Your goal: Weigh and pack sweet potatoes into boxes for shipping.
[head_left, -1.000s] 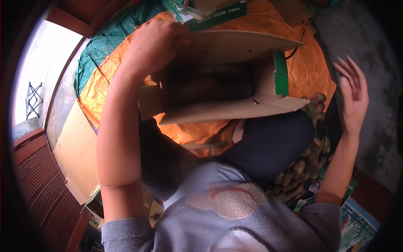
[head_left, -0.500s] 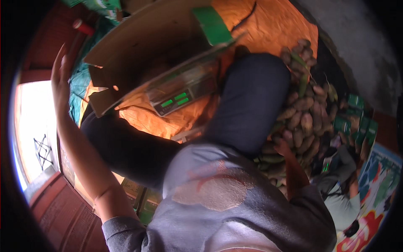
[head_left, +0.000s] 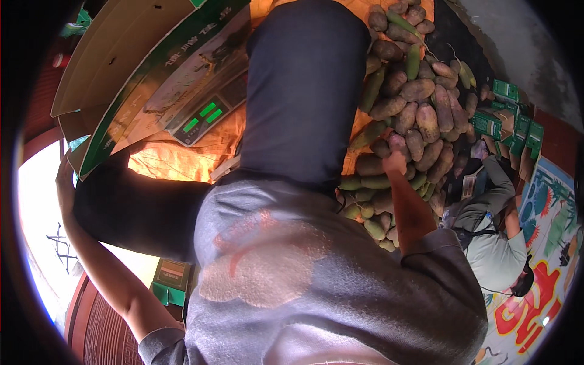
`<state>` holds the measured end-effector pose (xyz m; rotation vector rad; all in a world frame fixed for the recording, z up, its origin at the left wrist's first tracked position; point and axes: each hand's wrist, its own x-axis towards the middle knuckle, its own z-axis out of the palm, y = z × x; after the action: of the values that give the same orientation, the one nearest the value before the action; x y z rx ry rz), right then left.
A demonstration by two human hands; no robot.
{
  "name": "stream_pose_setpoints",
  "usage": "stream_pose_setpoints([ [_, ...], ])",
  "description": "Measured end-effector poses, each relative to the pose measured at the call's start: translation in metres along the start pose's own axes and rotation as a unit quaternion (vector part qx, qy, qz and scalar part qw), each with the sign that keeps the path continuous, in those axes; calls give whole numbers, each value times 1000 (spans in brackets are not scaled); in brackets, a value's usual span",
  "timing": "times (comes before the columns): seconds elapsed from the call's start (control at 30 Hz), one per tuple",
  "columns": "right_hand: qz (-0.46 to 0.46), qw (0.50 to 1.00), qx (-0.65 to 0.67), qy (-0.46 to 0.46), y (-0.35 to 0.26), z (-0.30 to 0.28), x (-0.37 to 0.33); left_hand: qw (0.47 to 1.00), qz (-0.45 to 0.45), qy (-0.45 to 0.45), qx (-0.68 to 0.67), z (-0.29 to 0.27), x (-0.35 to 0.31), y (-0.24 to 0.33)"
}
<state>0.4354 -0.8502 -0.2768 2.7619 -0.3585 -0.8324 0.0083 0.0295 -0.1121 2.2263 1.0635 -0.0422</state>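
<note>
My right hand point(head_left: 394, 162) reaches into a heap of oblong vegetables point(head_left: 417, 91), mostly brown and rough-skinned with several long green ones among them. Its fingers are closed on a pinkish-brown oblong vegetable point(head_left: 398, 143). At the far left, my left hand point(head_left: 64, 179) is up against the lower corner of a big open cardboard box point(head_left: 121, 115) with a green printed side. Glare and the box edge obscure those fingers, so whether they grip it is unclear. The box sits over a digital scale point(head_left: 204, 121) with lit green displays. The inside of the box is mostly out of sight.
My bent legs point(head_left: 307, 85) lie between box and heap, over an orange sheet point(head_left: 173, 161). Another person point(head_left: 493, 243) crouches at the right, near small green boxes point(head_left: 517, 125). A colourful printed panel point(head_left: 553, 243) stands behind that person. Green-and-brown cartons point(head_left: 170, 283) are beside me.
My view has turned, so the heap shows more fully and the box sits farther left. My left hand has come down from its raised position to the box corner. My right hand remains at the heap.
</note>
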Motion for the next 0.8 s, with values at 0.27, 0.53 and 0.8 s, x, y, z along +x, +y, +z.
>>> stream_pose_setpoints([
  [0.27, 73, 989, -44, 122, 87, -11, 132, 1000, -13, 15, -12, 11, 7, -1],
  [0.53, 108, 986, -111, 53, 52, -11, 101, 992, -62, 72, -79, -4, -29, 3],
  [0.8, 81, 985, 82, 126, 65, 6, 91, 992, -23, 123, -25, -3, -14, 23],
])
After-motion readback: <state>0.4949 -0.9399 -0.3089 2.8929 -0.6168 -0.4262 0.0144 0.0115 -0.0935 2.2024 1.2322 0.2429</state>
